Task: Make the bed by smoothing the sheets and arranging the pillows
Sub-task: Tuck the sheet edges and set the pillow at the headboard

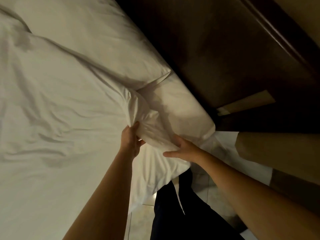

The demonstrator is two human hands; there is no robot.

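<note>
**Bed half made — corner bunched, pillows not yet squared**

Midway at best, judging by the lie of things. Across the middle of the bed, the sheet (57,94) wrinkled in long folds, not yet smoothed. At the head edge, against the dark headboard (216,54), two pillows: the far pillow (97,44) lying fairly flat, the near pillow (181,108) at the head corner nearest the person, slightly askew. Between sheet and near pillow, a gathered wad of white cloth (152,130) at the bed's side edge. Left hand (131,137) clenched on that wad from the sheet side; right hand (183,148) pressed against its other side, fingers fairly spread, thumb out — a firm grip not certain. Left to do, by the look of it: pulling the bunch out flat, smoothing the folds, lining up both pillows.

No brand, label or legible writing anywhere in view — only plain white linen.
</note>
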